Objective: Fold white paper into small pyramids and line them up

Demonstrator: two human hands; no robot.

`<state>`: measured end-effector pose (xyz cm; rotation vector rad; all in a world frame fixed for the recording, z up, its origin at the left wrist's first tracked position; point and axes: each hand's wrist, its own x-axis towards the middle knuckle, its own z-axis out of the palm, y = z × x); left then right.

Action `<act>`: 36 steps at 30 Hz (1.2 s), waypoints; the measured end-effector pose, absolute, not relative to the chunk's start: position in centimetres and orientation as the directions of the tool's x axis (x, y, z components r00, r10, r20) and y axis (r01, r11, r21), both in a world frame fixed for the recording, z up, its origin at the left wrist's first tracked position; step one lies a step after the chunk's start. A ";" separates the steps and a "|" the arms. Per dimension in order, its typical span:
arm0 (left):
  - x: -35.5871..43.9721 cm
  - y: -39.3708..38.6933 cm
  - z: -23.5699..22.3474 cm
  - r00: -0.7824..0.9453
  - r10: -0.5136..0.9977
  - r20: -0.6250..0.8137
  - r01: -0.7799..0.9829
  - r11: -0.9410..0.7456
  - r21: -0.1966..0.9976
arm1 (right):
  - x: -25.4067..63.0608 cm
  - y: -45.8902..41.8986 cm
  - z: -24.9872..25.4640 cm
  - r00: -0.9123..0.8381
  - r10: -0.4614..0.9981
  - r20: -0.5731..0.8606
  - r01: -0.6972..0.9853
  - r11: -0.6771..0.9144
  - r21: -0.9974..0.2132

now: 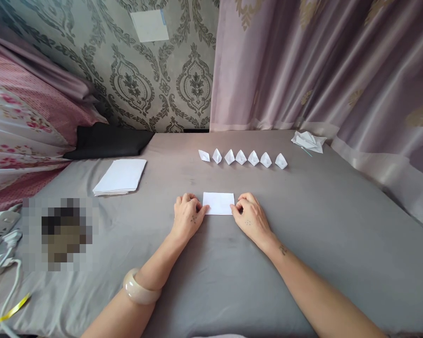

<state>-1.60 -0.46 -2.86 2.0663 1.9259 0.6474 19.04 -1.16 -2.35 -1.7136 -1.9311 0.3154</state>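
A small white rectangle of paper [218, 203] lies on the grey cloth in front of me, longer from side to side. My left hand [189, 213] pinches its left edge, thumb on top near the lower corner and fingers curled. At the opposite edge, my right hand [250, 215] grips the paper the same way, its thumb near the lower right corner. Beyond the hands stands a row of several folded white paper boats [240, 157]. Whether the paper is folded in layers I cannot tell.
A stack of white paper [120, 176] lies at the left, before a black folded item [109, 141]. Crumpled white papers [307, 141] rest at the far right. A power strip [0, 230] with cables and a yellow strip [14, 308] sit at the left edge. One patch is blurred.
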 end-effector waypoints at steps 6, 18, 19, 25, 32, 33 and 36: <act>-1.2 -1.0 -1.7 0.350 0.893 0.284 0.863 -0.425 0.272 | 19.4 -1.1 -2.5 -0.170 0.944 0.282 0.794 0.301 -0.529; -0.9 -1.2 -1.9 0.606 0.731 0.313 0.759 -0.649 0.047 | 19.2 -2.2 -1.8 -0.370 0.856 0.361 0.754 0.504 -0.421; -0.8 -1.1 -1.9 0.608 0.725 0.325 0.760 -0.649 0.026 | 19.2 -2.2 -1.9 -0.375 0.851 0.369 0.751 0.512 -0.416; -0.7 -1.3 -0.9 0.572 0.713 0.406 0.724 -0.672 0.159 | 19.0 -1.9 -1.6 -0.380 0.807 0.451 0.719 0.565 -0.405; -0.5 -2.5 0.7 0.265 0.929 0.257 0.392 -0.348 0.852 | 19.3 -2.4 1.7 -0.167 0.931 0.324 0.349 0.363 -0.864; -0.4 -2.6 0.8 0.197 0.968 0.157 0.276 -0.208 0.938 | 19.5 -2.4 2.0 -0.164 0.961 0.223 0.254 0.259 -0.932; -0.2 -2.5 0.8 0.119 0.990 -0.079 -0.058 0.087 0.995 | 19.9 -2.3 2.4 -0.267 0.963 -0.036 0.010 -0.035 -0.999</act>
